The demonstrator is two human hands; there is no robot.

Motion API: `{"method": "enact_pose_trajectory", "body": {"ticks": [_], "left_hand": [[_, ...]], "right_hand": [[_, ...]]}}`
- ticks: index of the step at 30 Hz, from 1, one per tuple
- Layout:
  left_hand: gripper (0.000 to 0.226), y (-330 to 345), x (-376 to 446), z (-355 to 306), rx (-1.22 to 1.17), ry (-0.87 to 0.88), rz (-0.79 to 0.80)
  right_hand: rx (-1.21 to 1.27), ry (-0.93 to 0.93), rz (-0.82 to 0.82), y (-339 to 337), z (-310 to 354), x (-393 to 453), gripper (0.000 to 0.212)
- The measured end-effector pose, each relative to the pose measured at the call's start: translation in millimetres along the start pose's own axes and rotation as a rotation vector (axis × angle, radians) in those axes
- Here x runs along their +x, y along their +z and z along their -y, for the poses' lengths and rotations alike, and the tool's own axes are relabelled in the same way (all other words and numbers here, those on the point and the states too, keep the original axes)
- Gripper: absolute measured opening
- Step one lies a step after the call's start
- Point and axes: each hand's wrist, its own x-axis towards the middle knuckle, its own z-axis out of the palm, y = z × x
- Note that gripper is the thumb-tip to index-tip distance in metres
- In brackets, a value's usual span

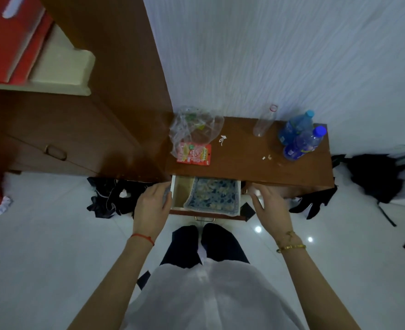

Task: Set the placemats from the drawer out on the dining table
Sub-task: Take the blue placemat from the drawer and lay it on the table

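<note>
The drawer (178, 194) of a low brown cabinet (246, 158) stands pulled out in front of me. Inside it, toward the right, lies a blue-and-cream patterned placemat (214, 195), flat and filling most of the space. My left hand (152, 206) hovers at the drawer's left side, fingers apart, holding nothing. My right hand (269, 203) is just right of the drawer, fingers spread and empty. Neither hand touches the placemat. No dining table is in view.
On the cabinet top sit a crumpled clear plastic bag (194, 126), a red snack packet (194, 153), an empty clear bottle (264, 121) and blue water bottles (300, 136). A tall brown wardrobe (82, 129) stands left. Dark clothes (112, 197) and a black bag (375, 177) lie on the white floor.
</note>
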Motion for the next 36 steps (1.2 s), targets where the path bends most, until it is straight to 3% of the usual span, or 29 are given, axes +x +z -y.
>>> {"method": "enact_pose_trajectory", "body": {"ticks": [7, 14, 24, 30, 36], "left_hand": [[0.027, 69.2, 44.1, 54.0, 0.011, 0.004, 0.152], [0.025, 192.4, 71.2, 117.8, 0.007, -0.039, 0.266], [0.031, 342.9, 77.7, 191.0, 0.075, -0.172, 0.473], [0.034, 388.1, 83.2, 217.0, 0.127, -0.277, 0.594], [0.035, 411.4, 82.1, 222.7, -0.01, -0.445, 0.702]], "right_hand": [[-0.027, 0.244, 0.073, 73.9, -26.3, 27.8, 0.033], [-0.053, 0.369, 0.09, 181.5, -98.3, 49.9, 0.036], [-0.087, 0.364, -0.011, 291.5, -181.0, 63.1, 0.034], [-0.068, 0.347, -0.09, 315.9, -198.7, 64.9, 0.037], [-0.032, 0.349, -0.085, 321.4, -197.3, 61.9, 0.046]]}}
